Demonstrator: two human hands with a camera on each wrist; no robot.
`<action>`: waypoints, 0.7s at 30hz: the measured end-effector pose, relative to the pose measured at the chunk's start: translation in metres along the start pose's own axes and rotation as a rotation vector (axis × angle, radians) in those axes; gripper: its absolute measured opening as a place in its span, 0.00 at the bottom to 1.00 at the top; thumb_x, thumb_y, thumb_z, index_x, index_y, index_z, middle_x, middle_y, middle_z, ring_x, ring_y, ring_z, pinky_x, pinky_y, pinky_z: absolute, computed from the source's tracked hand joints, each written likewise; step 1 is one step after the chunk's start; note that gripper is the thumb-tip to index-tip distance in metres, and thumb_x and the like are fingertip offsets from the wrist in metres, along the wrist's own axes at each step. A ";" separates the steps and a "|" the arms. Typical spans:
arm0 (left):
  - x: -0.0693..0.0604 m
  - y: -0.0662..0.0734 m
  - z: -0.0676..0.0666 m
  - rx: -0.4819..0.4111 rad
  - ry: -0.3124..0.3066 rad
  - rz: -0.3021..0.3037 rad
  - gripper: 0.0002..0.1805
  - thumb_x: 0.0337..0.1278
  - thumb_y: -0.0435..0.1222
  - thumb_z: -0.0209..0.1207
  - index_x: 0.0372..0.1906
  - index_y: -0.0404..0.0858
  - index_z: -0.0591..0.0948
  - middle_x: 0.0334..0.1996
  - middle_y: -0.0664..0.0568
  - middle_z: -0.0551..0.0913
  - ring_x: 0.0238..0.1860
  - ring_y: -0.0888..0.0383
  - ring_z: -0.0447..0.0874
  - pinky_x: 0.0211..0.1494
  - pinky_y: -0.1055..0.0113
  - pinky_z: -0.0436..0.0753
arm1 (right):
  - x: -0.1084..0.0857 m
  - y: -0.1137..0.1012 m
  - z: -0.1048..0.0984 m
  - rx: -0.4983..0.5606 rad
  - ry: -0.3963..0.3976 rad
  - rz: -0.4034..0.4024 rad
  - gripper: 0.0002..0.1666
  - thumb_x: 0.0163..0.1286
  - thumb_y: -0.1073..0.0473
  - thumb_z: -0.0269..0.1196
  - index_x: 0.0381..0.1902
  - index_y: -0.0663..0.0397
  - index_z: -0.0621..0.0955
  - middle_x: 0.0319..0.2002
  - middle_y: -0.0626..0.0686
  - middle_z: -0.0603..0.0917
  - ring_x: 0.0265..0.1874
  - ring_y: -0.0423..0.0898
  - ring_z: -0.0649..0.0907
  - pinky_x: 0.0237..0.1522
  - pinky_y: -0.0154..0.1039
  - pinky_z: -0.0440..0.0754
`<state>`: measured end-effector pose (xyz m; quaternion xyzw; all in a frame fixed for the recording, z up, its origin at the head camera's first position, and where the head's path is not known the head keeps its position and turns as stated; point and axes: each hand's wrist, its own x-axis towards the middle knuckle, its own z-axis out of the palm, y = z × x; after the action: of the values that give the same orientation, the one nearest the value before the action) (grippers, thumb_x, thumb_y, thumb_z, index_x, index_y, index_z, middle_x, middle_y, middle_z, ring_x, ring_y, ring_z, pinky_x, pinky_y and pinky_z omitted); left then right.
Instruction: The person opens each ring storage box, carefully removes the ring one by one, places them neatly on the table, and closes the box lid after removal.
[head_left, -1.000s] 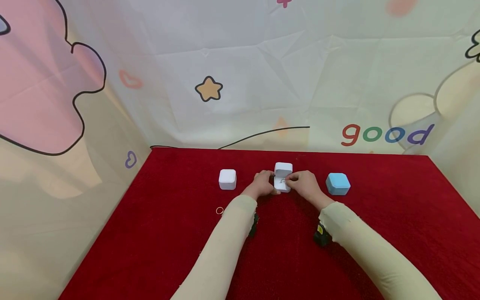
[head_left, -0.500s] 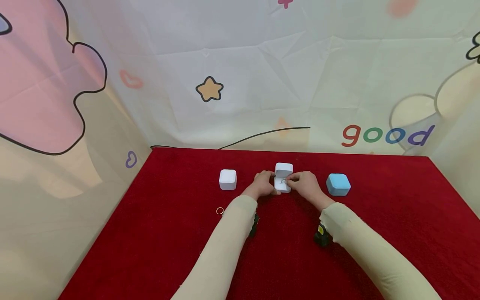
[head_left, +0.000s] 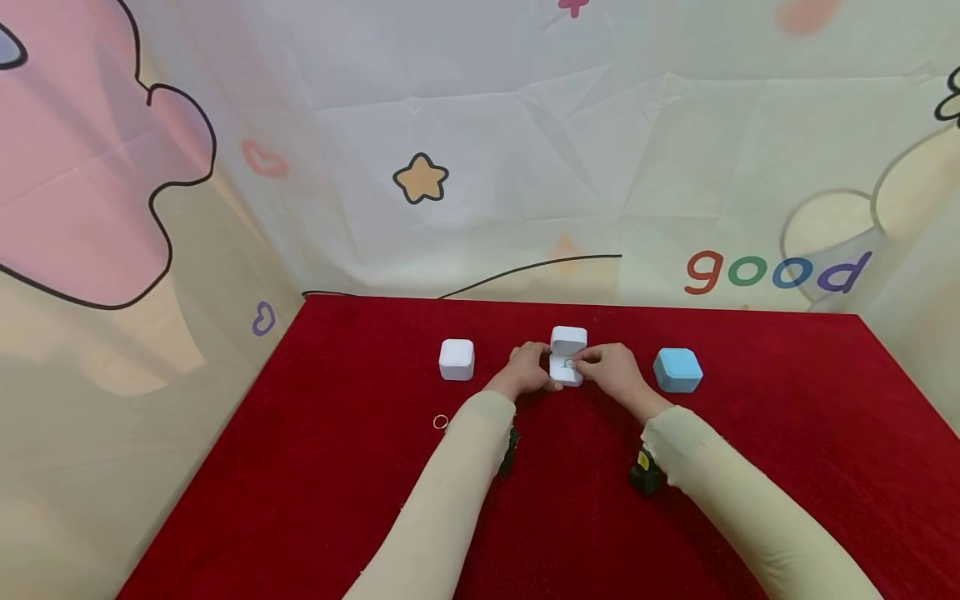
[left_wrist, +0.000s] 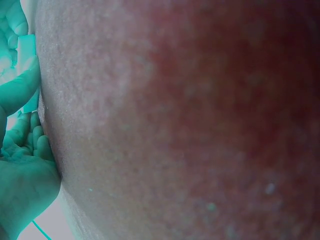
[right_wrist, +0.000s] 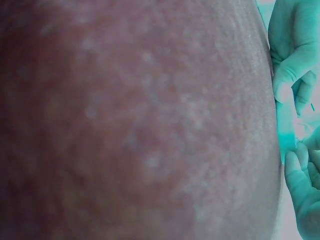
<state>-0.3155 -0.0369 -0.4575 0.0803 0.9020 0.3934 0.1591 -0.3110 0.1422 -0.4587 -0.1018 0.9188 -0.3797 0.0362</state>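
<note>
An open white ring box (head_left: 567, 373) stands on the red cloth with its lid raised at the back. My left hand (head_left: 527, 369) grips the box from its left side, thumb near the front. From the right, my right hand (head_left: 611, 369) reaches in and pinches a small silvery ring (head_left: 569, 364) at the box's insert. Whether the ring is fully seated in the slot is too small to tell. In the left wrist view the side of the ring box (left_wrist: 27, 45) shows between fingers, and the right wrist view also shows the ring box (right_wrist: 286, 125) at its edge.
A closed white box (head_left: 456, 360) stands to the left, a closed light-blue box (head_left: 678, 371) to the right. One gold-coloured ring (head_left: 434, 422) lies on the red cloth (head_left: 337, 450) beside my left sleeve. A printed curtain (head_left: 510, 167) hangs behind the table.
Both hands keep their places at the box. The ring at my right fingertips has turned slightly and now looks rounder in the insert.
</note>
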 end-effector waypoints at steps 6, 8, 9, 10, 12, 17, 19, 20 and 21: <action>0.000 0.001 0.000 0.003 0.000 -0.006 0.37 0.59 0.34 0.69 0.72 0.33 0.70 0.73 0.42 0.70 0.72 0.47 0.63 0.75 0.56 0.72 | -0.001 0.000 -0.001 0.030 -0.010 0.013 0.16 0.72 0.63 0.63 0.49 0.72 0.86 0.45 0.68 0.90 0.35 0.47 0.84 0.31 0.28 0.76; 0.000 0.001 0.000 0.013 -0.001 -0.009 0.37 0.60 0.35 0.69 0.72 0.33 0.70 0.73 0.43 0.70 0.72 0.48 0.64 0.75 0.57 0.72 | -0.001 0.000 -0.001 0.033 -0.013 0.011 0.16 0.72 0.63 0.62 0.49 0.73 0.86 0.45 0.68 0.89 0.35 0.48 0.85 0.31 0.28 0.76; 0.001 0.001 0.000 0.018 -0.002 -0.011 0.37 0.60 0.35 0.69 0.73 0.33 0.70 0.73 0.43 0.70 0.71 0.48 0.64 0.75 0.57 0.72 | -0.001 0.000 -0.001 0.036 -0.013 0.016 0.16 0.72 0.63 0.62 0.49 0.73 0.86 0.46 0.68 0.89 0.35 0.48 0.86 0.32 0.28 0.77; 0.001 0.001 0.000 0.022 -0.003 -0.012 0.37 0.60 0.35 0.69 0.73 0.34 0.70 0.73 0.43 0.70 0.71 0.48 0.64 0.75 0.57 0.73 | -0.001 0.000 -0.001 0.036 -0.012 0.019 0.16 0.72 0.63 0.62 0.49 0.73 0.86 0.46 0.68 0.89 0.35 0.48 0.86 0.32 0.28 0.77; 0.001 0.001 0.000 0.022 -0.005 -0.012 0.37 0.60 0.35 0.69 0.73 0.34 0.70 0.73 0.43 0.70 0.71 0.48 0.64 0.75 0.57 0.73 | -0.001 0.001 -0.002 0.036 -0.013 0.024 0.17 0.72 0.63 0.62 0.49 0.72 0.86 0.46 0.68 0.89 0.36 0.48 0.86 0.32 0.29 0.77; 0.000 0.001 -0.001 0.015 -0.006 -0.010 0.37 0.59 0.35 0.69 0.73 0.33 0.70 0.73 0.43 0.70 0.72 0.48 0.64 0.75 0.56 0.72 | 0.001 0.001 -0.002 0.041 -0.015 0.039 0.17 0.72 0.62 0.61 0.50 0.72 0.86 0.45 0.67 0.90 0.35 0.46 0.83 0.33 0.31 0.76; 0.000 0.001 -0.001 0.010 -0.006 -0.009 0.37 0.59 0.35 0.69 0.73 0.33 0.70 0.73 0.43 0.70 0.72 0.48 0.63 0.76 0.56 0.72 | 0.001 0.001 -0.002 0.046 -0.016 0.045 0.17 0.72 0.62 0.61 0.50 0.71 0.86 0.44 0.66 0.90 0.35 0.45 0.83 0.33 0.31 0.76; 0.000 0.001 -0.001 0.008 -0.007 -0.008 0.37 0.60 0.35 0.69 0.73 0.33 0.69 0.74 0.43 0.70 0.72 0.47 0.63 0.76 0.56 0.71 | 0.002 0.002 -0.002 0.048 -0.016 0.049 0.17 0.72 0.62 0.62 0.50 0.71 0.86 0.44 0.66 0.90 0.35 0.45 0.83 0.32 0.31 0.76; 0.000 0.001 -0.001 0.012 -0.008 -0.008 0.37 0.60 0.35 0.69 0.73 0.33 0.69 0.74 0.43 0.69 0.72 0.48 0.63 0.76 0.56 0.71 | 0.002 0.002 -0.002 0.048 -0.015 0.052 0.17 0.72 0.62 0.62 0.49 0.71 0.86 0.44 0.66 0.90 0.35 0.45 0.83 0.32 0.31 0.76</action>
<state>-0.3159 -0.0369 -0.4557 0.0791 0.9040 0.3869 0.1637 -0.3133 0.1444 -0.4583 -0.0799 0.9114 -0.4000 0.0553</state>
